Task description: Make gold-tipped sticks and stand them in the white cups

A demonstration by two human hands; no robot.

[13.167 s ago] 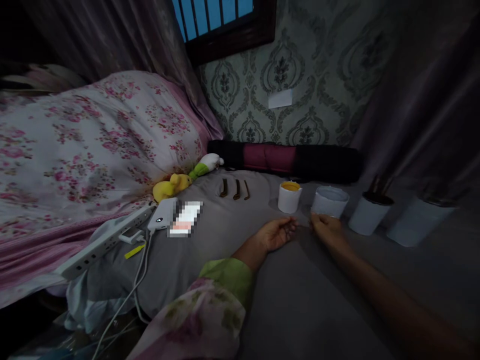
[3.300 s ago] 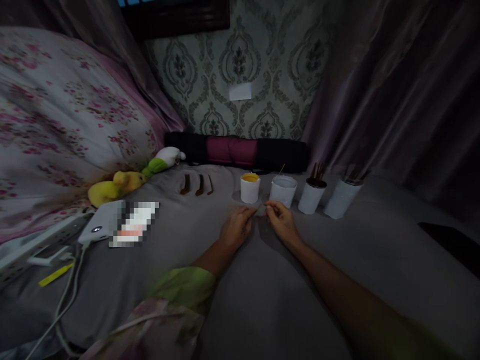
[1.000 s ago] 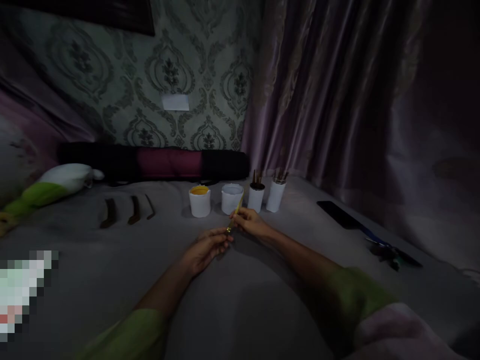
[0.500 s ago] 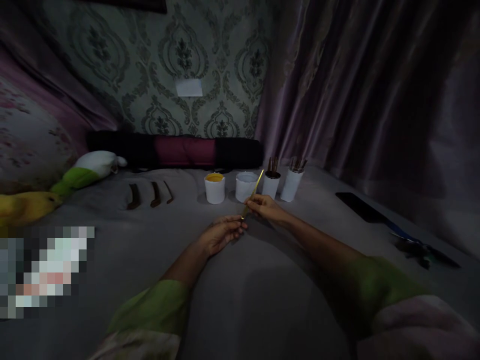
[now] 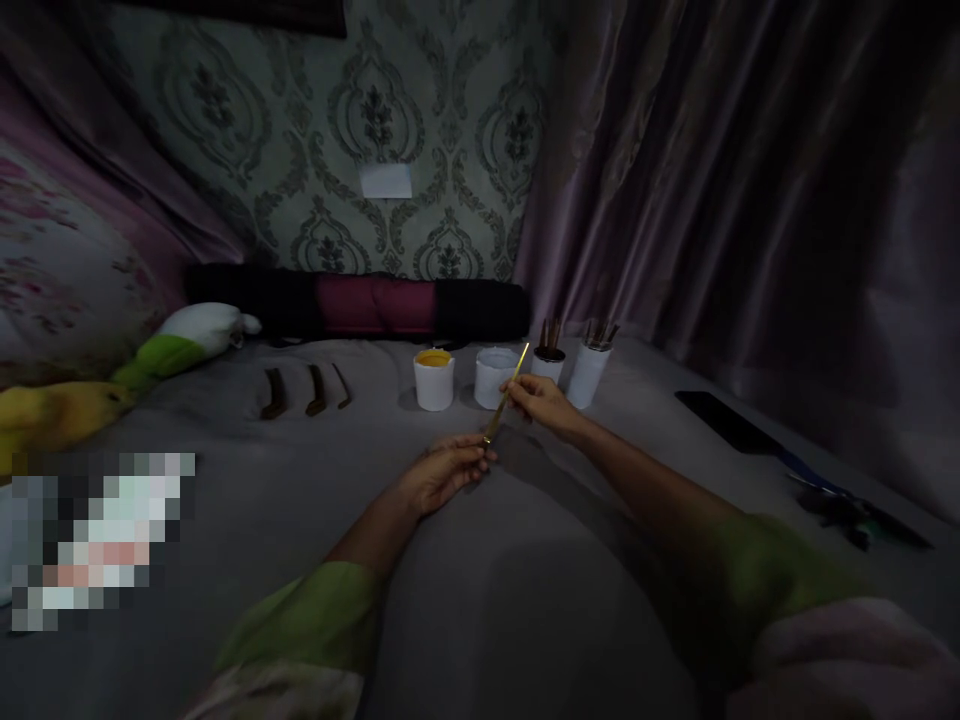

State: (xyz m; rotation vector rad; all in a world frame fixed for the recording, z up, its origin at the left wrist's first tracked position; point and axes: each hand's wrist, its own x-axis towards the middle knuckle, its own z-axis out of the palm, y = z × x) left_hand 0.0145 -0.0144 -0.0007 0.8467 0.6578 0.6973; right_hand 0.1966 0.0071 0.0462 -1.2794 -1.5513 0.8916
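My right hand [image 5: 541, 403] pinches a thin yellow stick [image 5: 507, 393] near its upper part. The stick slants up toward the white cups. My left hand [image 5: 445, 476] lies on the grey sheet [image 5: 480, 580] with curled fingers at the stick's lower tip; whether it grips the tip I cannot tell. Just beyond stand a white cup with yellow contents [image 5: 433, 379], a second white cup [image 5: 495, 376], and two white cups holding dark sticks [image 5: 548, 362] [image 5: 589, 371].
Three dark curved pieces [image 5: 307, 390] lie left of the cups. A black and maroon roll [image 5: 360, 305] runs along the patterned wall. A yellow and green plush toy [image 5: 112, 375] lies at left. A dark flat object [image 5: 726, 426] lies at right, by the curtain [image 5: 750, 200].
My right hand has lifted the yellow stick slightly up and to the right, toward the cups. My left hand stays at the stick's lower end. The view shifted a little.
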